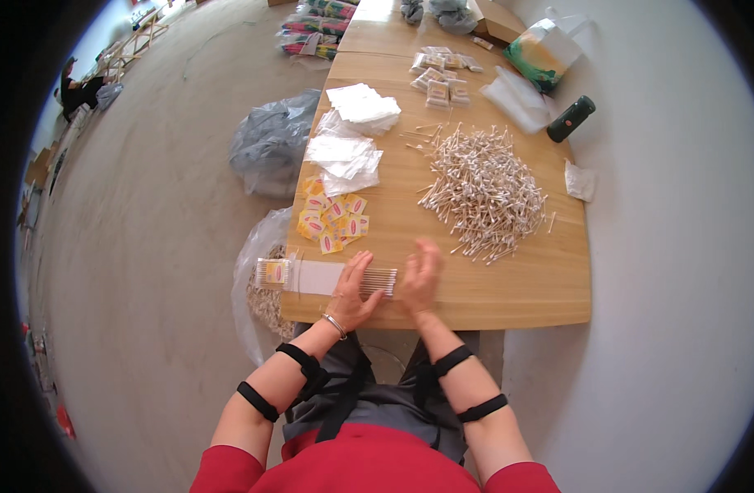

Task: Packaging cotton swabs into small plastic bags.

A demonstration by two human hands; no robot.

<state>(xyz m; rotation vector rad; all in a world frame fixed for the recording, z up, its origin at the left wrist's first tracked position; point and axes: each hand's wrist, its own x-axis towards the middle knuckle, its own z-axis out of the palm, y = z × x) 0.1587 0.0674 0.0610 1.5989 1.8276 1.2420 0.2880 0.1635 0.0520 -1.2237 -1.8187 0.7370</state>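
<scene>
My left hand [352, 287] lies with thumb and fingers apart over a row of cotton swabs [381, 281] near the table's front edge. The swabs sit side by side, their tips toward my right hand [419, 278]. That hand is beside the tips, its fingers smeared by motion, so I cannot make out a grip. Left of my left hand stretches a flat white strip [315, 278]. At its far left end is a clear packet of swabs [274, 272] with a yellow card in it. A large heap of loose cotton swabs [488, 193] lies beyond my right hand.
Small yellow cards [334, 220] lie scattered along the table's left edge, below stacked clear bags [344, 156]. Filled packets [442, 78] and a dark green bottle [571, 119] stand farther back. A plastic sack of swabs [266, 300] is beside the table; a wall [664, 205] borders the right.
</scene>
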